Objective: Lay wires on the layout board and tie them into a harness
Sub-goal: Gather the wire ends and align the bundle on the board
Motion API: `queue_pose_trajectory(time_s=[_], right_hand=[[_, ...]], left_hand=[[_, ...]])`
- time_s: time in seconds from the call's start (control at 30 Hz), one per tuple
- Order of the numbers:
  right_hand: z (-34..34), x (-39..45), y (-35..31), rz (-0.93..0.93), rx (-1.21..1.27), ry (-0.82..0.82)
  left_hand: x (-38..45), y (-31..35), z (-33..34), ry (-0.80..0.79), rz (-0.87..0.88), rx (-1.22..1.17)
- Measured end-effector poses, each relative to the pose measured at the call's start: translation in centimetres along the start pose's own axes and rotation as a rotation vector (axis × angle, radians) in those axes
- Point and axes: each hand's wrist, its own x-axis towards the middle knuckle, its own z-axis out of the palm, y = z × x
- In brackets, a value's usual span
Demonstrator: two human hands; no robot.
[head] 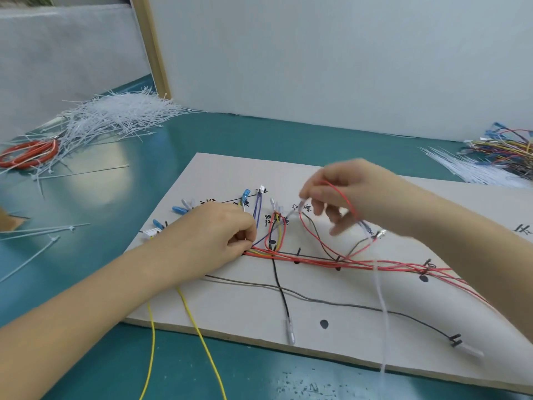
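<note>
Thin red wires [317, 259] mostly routed on white layout board [230, 301], untied; left hand [219, 238] pinching bundle, right hand [343, 194] pinching red loop [343, 197].

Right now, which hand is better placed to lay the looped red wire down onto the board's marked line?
The right hand. It already pinches the red wire loop above the layout board, while the left hand presses the wire bundle at its left end.
</note>
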Motion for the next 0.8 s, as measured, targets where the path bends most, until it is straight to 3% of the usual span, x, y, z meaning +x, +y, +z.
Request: queue_pose_trajectory(time_s=[0.17, 0.33, 0.47, 0.63, 0.73, 0.8], right_hand=[[1.0, 6.8, -0.8, -0.059, -0.328, 0.006], [2.2, 11.0, -0.6, -0.027, -0.384, -0.072], [2.9, 12.4, -0.3, -0.006, -0.341, -0.086], [2.7, 12.7, 0.2, 0.065, -0.256, -0.094], [2.8, 12.6, 0.1, 0.093, -0.242, -0.069], [2.7, 12.5, -0.1, 0.110, -0.260, -0.032]], left_hand=[[0.5, -0.2, 0.2, -0.016, -0.128, -0.114], [2.2, -2.0, -0.7, -0.105, -0.376, -0.619], [4.9, -3.4, -1.1, 0.113, -0.380, -0.534], [6.8, -3.3, -1.1, -0.047, -0.306, -0.664], [7.0, -2.7, -1.0, -0.046, -0.331, -0.699], [6.8, -2.4, -0.9, -0.029, -0.313, -0.601]])
